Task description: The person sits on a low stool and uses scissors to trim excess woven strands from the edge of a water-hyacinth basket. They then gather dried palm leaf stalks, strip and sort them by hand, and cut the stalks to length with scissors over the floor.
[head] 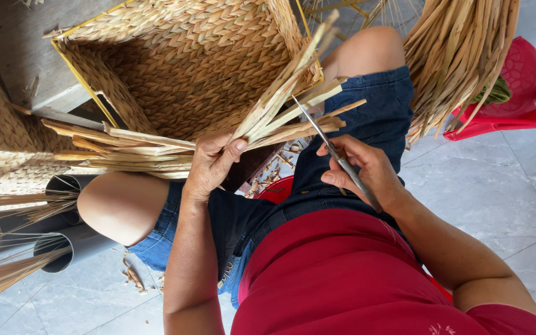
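Note:
My left hand (211,162) grips a bundle of loose dried straw ends (286,102) that stick out from the rim of a woven straw basket (181,62). The basket lies tilted between my knees, its open inside facing me. My right hand (367,169) holds a thin metal blade or scissors (324,139), with the tip pointing up into the straw ends just right of my left thumb. More flat strips (119,149) fan out to the left from under my left hand.
A thick bundle of dried straw (460,56) rests on a red plastic chair (516,99) at the upper right. Grey plastic pipes (63,248) and another woven piece (1,124) lie on the left. Straw scraps (134,276) litter the pale tiled floor.

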{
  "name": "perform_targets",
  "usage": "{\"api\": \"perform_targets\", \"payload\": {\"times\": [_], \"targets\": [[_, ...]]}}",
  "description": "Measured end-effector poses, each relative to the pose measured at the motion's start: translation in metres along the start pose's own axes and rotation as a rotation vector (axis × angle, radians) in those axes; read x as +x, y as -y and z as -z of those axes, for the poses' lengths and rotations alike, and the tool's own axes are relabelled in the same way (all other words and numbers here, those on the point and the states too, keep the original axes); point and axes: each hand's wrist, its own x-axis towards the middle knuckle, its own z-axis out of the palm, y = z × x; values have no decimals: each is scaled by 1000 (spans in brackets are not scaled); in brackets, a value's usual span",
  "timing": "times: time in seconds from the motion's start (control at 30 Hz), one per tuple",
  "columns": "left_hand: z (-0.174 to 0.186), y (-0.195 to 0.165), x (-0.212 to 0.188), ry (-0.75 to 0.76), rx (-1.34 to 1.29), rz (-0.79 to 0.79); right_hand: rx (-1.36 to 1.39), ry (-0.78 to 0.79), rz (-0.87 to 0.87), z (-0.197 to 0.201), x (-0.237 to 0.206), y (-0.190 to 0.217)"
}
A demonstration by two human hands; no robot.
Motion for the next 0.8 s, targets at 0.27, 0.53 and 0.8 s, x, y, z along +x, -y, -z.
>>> {"api": "perform_targets", "payload": {"times": [0.27, 0.53, 0.8], "targets": [[2, -9, -1, -15, -2, -57, 144, 24, -113, 2, 2, -10], [3, -10, -2, 15, -2, -98, 165, 37, -189, 4, 3, -21], [2, -6, -4, 30, -95, -2, -50, -21, -34, 1, 7, -20]]}}
